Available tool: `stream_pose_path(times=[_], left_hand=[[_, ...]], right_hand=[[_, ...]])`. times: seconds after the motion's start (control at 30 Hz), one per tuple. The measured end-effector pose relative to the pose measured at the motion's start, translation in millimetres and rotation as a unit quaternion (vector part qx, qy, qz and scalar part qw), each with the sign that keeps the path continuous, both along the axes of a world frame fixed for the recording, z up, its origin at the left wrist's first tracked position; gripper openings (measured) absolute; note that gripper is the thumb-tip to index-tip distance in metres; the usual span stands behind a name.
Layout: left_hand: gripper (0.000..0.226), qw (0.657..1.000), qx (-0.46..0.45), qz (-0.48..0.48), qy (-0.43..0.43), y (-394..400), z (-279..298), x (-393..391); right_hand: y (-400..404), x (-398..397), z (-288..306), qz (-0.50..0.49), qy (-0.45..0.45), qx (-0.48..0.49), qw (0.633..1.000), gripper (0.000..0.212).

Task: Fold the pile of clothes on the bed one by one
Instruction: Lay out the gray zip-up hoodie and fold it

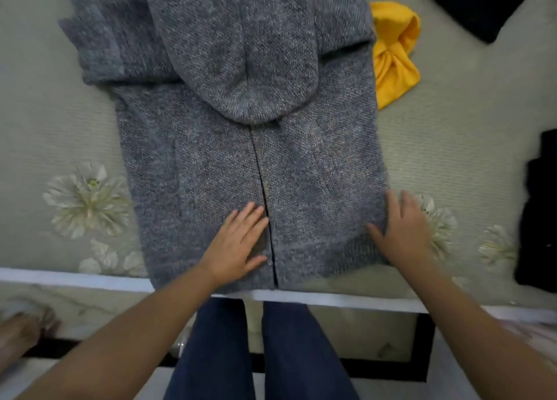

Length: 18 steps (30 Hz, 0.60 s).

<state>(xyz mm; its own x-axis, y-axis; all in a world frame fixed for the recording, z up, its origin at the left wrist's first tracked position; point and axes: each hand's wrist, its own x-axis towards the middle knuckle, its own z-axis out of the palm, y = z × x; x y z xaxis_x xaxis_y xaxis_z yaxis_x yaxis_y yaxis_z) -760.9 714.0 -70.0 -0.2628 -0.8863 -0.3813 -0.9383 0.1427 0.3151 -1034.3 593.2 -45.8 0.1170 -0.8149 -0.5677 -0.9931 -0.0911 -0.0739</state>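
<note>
A grey-blue knitted hooded cardigan [196, 164] lies flat on the bed, its hood folded down over the body and its front opening running toward me. My left hand [238, 242] rests flat with straight fingers on the left front panel, beside the opening near the hem. My right hand [402, 227] lies flat on the cardigan's right edge near the hem, fingers spread and slightly blurred. The left sleeve is folded across the upper left part.
A yellow garment [393, 52] lies bunched at the cardigan's upper right. Black clothes sit at the top right [476, 4] and at the right edge [539, 218]. The green floral bedsheet [75, 128] ends at the white bed edge [75, 279] near my legs.
</note>
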Motion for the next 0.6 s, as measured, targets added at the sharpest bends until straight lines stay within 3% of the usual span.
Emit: stream_pose_path(times=[0.07,0.17,0.33,0.4,0.53,0.6], left_hand=[[0.091,0.996,0.079,-0.02,-0.046,37,-3,-16],[0.101,0.985,0.144,-0.018,-0.089,63,-6,-26],[0.099,0.987,0.109,-0.038,-0.115,61,-11,-19],[0.098,0.987,0.1,-0.04,-0.117,62,-13,-17],[0.088,0.992,0.1,-0.006,-0.078,74,-26,-10],[0.085,0.993,0.105,0.032,-0.052,75,-30,-10]], right_hand=[[16,-21,-7,-0.103,-0.02,0.041,0.994,0.072],[31,-22,-9,-0.207,-0.139,0.023,0.968,0.061],[38,-15,-4,-0.143,-0.194,-0.029,0.97,0.06],[31,-22,5,-0.184,-0.212,-0.005,0.96,0.056],[6,-36,39,-0.399,-0.393,0.096,0.823,0.06],[-4,-32,48,-0.436,-0.413,0.113,0.792,0.056]])
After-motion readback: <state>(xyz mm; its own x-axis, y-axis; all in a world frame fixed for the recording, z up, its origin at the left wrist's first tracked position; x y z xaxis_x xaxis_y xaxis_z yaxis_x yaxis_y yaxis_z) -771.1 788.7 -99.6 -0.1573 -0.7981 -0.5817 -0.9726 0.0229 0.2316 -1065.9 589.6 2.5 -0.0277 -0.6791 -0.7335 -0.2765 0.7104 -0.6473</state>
